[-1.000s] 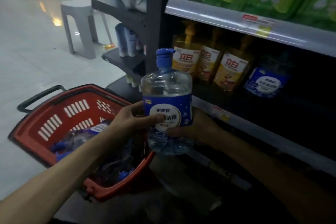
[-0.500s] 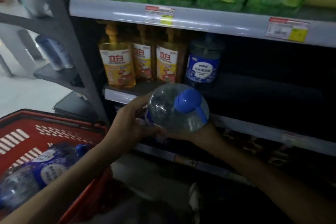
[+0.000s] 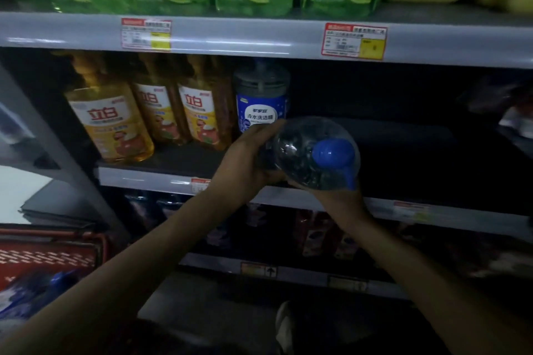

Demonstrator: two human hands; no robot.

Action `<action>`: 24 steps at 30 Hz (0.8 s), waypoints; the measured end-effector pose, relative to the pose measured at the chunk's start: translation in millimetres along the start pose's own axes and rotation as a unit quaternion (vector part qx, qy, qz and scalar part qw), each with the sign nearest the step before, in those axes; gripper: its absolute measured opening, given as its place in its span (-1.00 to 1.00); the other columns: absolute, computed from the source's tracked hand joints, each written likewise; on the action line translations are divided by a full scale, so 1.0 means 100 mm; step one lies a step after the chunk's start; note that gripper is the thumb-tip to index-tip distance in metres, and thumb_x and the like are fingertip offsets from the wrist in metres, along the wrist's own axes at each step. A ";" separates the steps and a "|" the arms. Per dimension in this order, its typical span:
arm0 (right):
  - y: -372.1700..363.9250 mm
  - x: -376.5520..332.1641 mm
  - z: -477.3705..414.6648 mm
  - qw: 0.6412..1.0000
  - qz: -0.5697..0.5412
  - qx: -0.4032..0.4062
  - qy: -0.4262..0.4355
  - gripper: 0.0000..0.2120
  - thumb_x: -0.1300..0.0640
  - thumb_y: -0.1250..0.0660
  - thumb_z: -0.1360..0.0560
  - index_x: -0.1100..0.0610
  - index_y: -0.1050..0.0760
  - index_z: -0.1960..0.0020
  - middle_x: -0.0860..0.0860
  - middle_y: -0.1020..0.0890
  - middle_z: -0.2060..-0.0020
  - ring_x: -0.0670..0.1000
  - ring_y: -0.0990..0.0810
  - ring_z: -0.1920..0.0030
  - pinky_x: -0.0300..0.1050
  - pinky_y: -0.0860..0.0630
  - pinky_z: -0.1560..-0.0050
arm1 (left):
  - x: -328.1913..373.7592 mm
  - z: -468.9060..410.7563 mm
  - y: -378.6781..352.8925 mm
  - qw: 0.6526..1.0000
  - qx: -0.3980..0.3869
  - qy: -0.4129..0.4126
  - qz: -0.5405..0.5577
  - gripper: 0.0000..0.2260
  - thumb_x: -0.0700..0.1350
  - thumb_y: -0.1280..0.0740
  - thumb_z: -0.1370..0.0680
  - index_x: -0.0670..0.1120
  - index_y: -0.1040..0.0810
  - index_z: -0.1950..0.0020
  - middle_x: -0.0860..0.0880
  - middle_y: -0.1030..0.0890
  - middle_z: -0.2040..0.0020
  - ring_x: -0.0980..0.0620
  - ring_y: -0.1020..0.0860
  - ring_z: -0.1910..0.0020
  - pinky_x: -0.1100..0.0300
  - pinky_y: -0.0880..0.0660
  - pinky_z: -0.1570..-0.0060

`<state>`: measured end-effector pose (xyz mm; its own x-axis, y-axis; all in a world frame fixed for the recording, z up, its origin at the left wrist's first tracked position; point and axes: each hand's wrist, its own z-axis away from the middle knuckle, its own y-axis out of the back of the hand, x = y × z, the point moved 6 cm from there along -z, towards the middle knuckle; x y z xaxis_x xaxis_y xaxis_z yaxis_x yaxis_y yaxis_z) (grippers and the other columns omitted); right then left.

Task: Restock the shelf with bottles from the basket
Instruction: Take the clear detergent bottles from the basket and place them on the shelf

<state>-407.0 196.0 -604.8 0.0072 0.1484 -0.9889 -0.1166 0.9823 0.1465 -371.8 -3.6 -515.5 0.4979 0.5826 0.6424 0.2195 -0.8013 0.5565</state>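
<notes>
Dim light here — the aisle sits in shadow, and only the pale floor (image 3: 20, 196) off to the left catches brightness. Grey price rails (image 3: 259, 37) run across the front of each level, carrying red-and-yellow price tags (image 3: 146, 34). A grey upright post (image 3: 54, 150) slants down the left side. The recess to the right is almost black — its contents cannot be made out.

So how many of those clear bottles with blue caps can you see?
3: one held in both hands, one standing on the shelf beside the yellow bottles, one lying in the red basket. More may be hidden in the basket.
</notes>
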 end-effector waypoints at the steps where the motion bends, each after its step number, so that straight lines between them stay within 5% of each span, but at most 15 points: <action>1: 0.00 -0.06 -0.04 1.000 -0.004 -0.016 -0.002 -0.56 0.20 -0.50 -0.51 0.21 -0.50 -0.35 -0.09 -0.59 -0.06 -0.28 -0.63 0.03 -0.58 -0.40 0.21 | 0.03 -0.07 -0.08 1.000 -0.007 0.004 0.006 -0.21 -0.12 -0.66 -0.38 -0.09 -0.42 -0.55 -0.08 -0.53 -0.42 -0.02 -0.49 -0.43 -0.08 -0.49 -0.39; 3: 0.12 -0.17 -0.11 0.999 -0.031 0.013 0.027 -0.59 0.30 -0.55 -0.43 0.21 -0.56 -0.24 -0.10 -0.63 0.02 -0.38 -0.62 0.20 -0.53 -0.46 0.24 | 0.02 -0.21 -0.26 0.999 -0.015 0.015 0.031 -0.21 -0.10 -0.63 -0.40 -0.07 -0.39 -0.58 -0.04 -0.53 -0.44 0.01 -0.49 -0.44 -0.09 -0.51 -0.38; 5: 0.22 -0.28 -0.18 0.994 -0.051 0.054 0.077 -0.53 0.46 -0.58 -0.30 0.21 -0.59 -0.14 -0.03 -0.67 0.04 -0.33 -0.65 0.18 -0.45 -0.52 0.19 | -0.03 -0.33 -0.41 0.997 -0.021 0.022 0.068 -0.20 -0.16 -0.63 -0.41 -0.03 -0.37 -0.59 0.02 -0.54 -0.44 0.08 -0.51 -0.43 -0.04 -0.53 -0.37; 8: 0.30 -0.33 -0.30 0.990 -0.063 0.084 0.091 -0.55 0.41 -0.63 -0.26 0.09 -0.62 -0.04 -0.14 -0.70 0.10 -0.23 -0.69 0.10 -0.41 -0.54 0.12 | -0.02 -0.52 -0.57 0.995 -0.016 0.017 0.101 -0.19 -0.28 -0.60 -0.42 0.02 -0.34 -0.60 0.10 -0.54 -0.44 0.20 -0.51 -0.41 0.12 -0.51 -0.38; 16: 0.48 -0.32 -0.68 0.986 -0.101 0.108 0.077 -0.43 0.34 -0.63 -0.28 0.17 -0.58 -0.25 0.02 -0.74 -0.02 -0.03 -0.73 -0.02 -0.15 -0.66 0.03 | -0.13 -0.70 -0.93 0.979 0.084 0.093 0.160 -0.55 -0.16 -0.49 -0.55 -0.08 -0.54 -0.44 0.08 -0.68 -0.20 0.25 -0.64 -0.15 0.32 -0.57 -0.13; 19: 0.50 -0.33 -0.82 0.985 -0.094 0.119 0.079 -0.33 0.30 -0.66 -0.25 0.13 -0.53 -0.31 0.01 -0.72 -0.08 -0.06 -0.72 -0.05 -0.14 -0.67 0.01 | -0.18 -0.76 -1.02 0.975 0.092 0.106 0.171 -0.57 -0.10 -0.43 -0.61 -0.02 -0.50 -0.48 0.09 -0.69 -0.23 0.22 -0.64 -0.19 0.17 -0.59 -0.22; 24: 0.50 -0.32 -1.05 0.982 -0.122 0.123 0.080 -0.36 0.36 -0.63 -0.28 0.11 -0.53 -0.30 -0.03 -0.71 -0.06 -0.16 -0.71 0.02 -0.31 -0.60 0.13 | -0.34 -0.89 -1.17 0.967 0.104 0.130 0.194 -0.57 -0.07 -0.36 -0.67 -0.02 -0.44 -0.55 0.07 -0.66 -0.30 0.21 -0.62 -0.24 0.24 -0.56 -0.23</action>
<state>-517.2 228.3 -568.2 -0.1537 -0.0949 -0.9835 0.1118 0.9873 -0.1128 -488.9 82.5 -555.5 0.3550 0.2255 0.9073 0.2352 -0.9608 0.1468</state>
